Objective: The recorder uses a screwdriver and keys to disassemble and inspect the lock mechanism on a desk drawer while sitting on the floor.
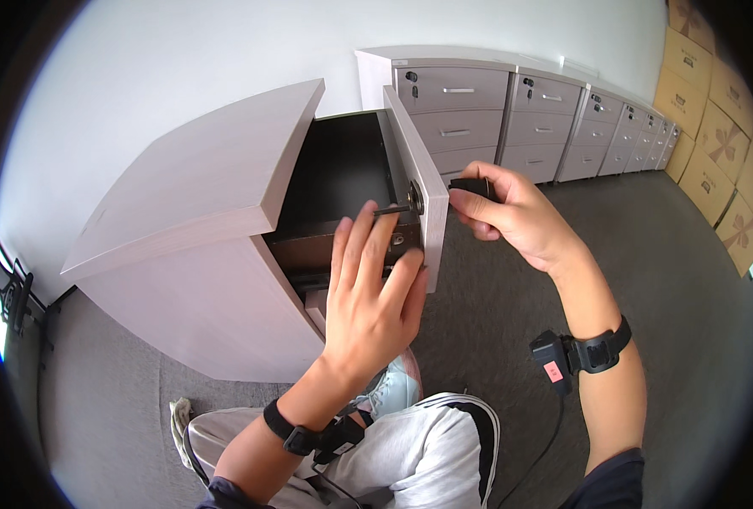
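A light wood-grain drawer cabinet point(198, 170) stands in front of me with its top drawer point(342, 153) pulled out, showing a black interior. On the inner face of the drawer front point(417, 161) sits a round lock body point(415, 198) with a thin metal rod pointing inward. My left hand point(368, 301) reaches over the drawer's side, fingers apart, the fingertips by that rod; whether they touch it I cannot tell. Outside the drawer front, my right hand point(512, 208) pinches a black key head point(474, 187) level with the lock. The key's blade is hidden.
Along the white wall runs a row of matching cabinets point(461, 110), several with black keys hanging from their top locks. Stacked cardboard boxes point(703, 170) rise at the right. My legs point(419, 450) are below the drawer, and dark carpet point(512, 271) covers the floor.
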Demonstrator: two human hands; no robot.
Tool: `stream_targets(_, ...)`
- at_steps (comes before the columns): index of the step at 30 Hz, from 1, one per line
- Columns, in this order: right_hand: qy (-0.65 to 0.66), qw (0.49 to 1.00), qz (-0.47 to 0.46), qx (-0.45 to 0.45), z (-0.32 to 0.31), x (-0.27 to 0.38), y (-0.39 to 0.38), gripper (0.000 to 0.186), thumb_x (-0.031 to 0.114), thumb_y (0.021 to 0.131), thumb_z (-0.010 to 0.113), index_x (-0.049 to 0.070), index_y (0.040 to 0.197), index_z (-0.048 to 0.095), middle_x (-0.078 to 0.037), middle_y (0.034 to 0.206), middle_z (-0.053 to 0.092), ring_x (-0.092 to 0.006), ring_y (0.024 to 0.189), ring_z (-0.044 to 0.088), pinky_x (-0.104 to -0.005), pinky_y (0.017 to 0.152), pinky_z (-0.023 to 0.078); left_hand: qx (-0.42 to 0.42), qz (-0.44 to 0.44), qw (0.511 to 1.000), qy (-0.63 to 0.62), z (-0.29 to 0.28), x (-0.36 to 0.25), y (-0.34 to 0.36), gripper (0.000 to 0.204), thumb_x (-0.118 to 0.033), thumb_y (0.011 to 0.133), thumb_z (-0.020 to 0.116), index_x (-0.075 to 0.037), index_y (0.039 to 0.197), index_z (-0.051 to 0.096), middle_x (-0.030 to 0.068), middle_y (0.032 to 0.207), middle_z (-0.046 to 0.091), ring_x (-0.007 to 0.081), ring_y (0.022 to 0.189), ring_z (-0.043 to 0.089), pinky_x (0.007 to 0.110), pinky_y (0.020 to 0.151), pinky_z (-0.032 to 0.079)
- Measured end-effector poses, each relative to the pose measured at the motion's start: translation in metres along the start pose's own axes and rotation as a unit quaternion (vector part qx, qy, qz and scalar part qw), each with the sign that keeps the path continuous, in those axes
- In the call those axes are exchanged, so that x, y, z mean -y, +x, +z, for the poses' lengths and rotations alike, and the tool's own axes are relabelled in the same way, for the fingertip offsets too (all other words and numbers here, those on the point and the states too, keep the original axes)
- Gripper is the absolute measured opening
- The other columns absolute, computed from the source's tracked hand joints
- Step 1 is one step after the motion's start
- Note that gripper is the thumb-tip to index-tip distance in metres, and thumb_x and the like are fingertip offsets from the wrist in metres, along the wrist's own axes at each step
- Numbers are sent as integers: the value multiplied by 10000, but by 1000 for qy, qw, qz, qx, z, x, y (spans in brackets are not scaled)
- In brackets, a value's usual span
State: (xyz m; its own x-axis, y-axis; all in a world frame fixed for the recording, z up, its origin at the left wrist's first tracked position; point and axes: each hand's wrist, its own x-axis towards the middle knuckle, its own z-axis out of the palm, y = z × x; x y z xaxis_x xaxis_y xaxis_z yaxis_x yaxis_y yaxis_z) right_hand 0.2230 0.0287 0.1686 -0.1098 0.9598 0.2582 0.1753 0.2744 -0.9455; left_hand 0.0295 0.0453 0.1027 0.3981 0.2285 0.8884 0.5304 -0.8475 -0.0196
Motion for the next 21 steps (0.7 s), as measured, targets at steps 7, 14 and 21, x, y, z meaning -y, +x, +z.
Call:
stream_targets(7,-90,993,-76,-19,-2,-12,2,148,183,889,602,36,901,586,10,715,553,-53,628,460,-203,588,385,-18,-81,996,26,-42,10,-6,441,-77,714,655,14,1121,511,187,1185,493,363,1138,463,445,948,371)
stream_targets(14,-243,949,-187,-76,2,-10,-3,165,166,870,630,6,889,594,-15,777,615,-87,744,540,-240,722,432,90,-82,989,84,-35,12,-10,560,-185,770,657,38,1230,430,192,1285,451,345,1244,393,455,1079,262)
stream_targets(21,-133,984,-104,-62,8,-9,-3,180,213,897,596,33,903,600,-6,723,603,-51,613,486,-203,576,395,-46,39,991,120,-133,51,-19,276,-185,860,526,-49,1085,610,180,1169,576,339,1166,499,472,973,391)
